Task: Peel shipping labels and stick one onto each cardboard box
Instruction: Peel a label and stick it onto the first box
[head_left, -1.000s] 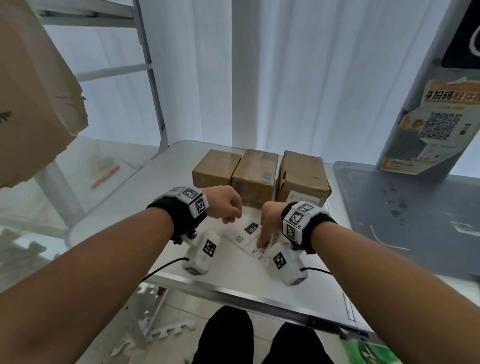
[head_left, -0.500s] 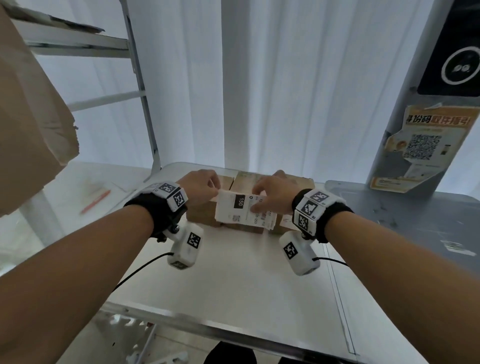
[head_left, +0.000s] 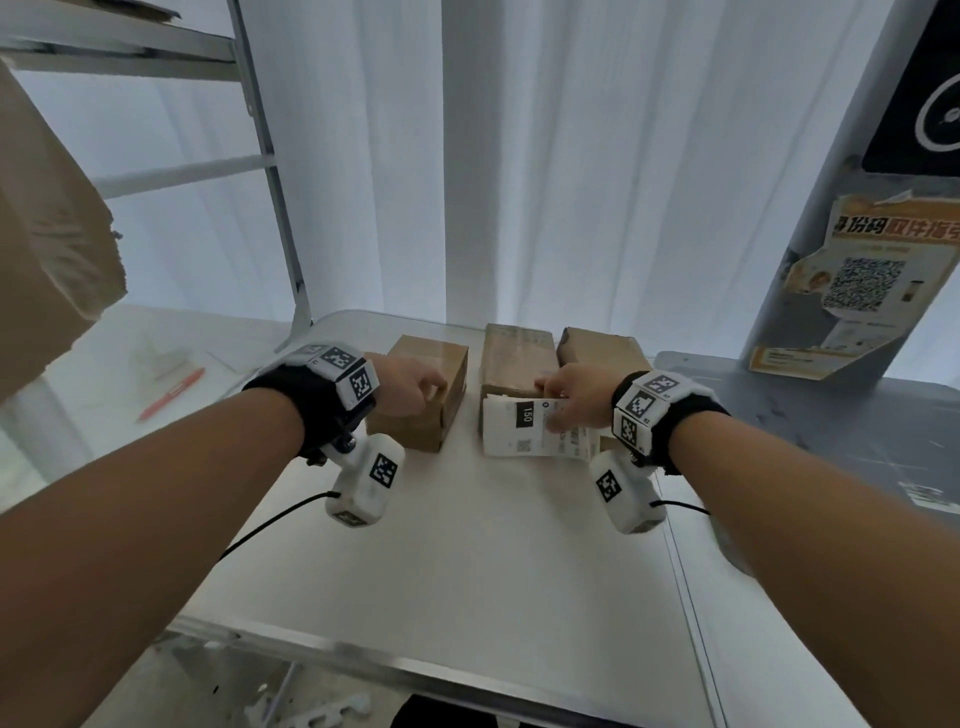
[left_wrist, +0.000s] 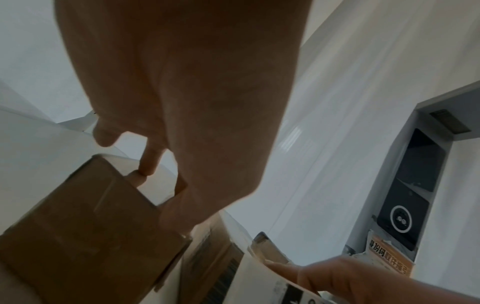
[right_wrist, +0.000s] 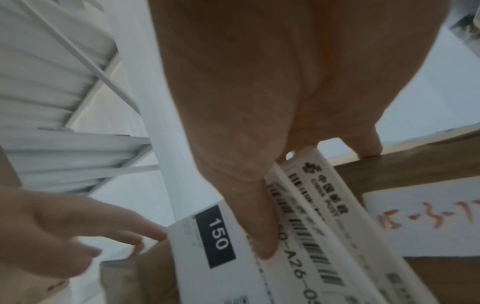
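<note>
The shipping labels (head_left: 535, 427), a small white stack with barcodes and a black "150" block on the top sheet, hang in front of the middle cardboard box (head_left: 511, 358), pinched in the right hand (head_left: 574, 397) with the thumb pressed across the printed face and the fingers behind. That hand's little finger reaches on to touch the right cardboard box (head_left: 600, 345), which bears a white sticker with red handwriting (right_wrist: 426, 218) on its near side. The three boxes stand in a row near the far edge of the white table (head_left: 467, 571). The left hand (head_left: 410, 387) sits on the left cardboard box (head_left: 431, 384), fingers curled down over its top edge; the wrist view is blurred, but it seems to grip the box at the corner. A red pen (head_left: 171, 393) lies on a surface to the left, and a torn poster with a QR code (head_left: 862, 283) is stuck on the grey post at right.
</note>
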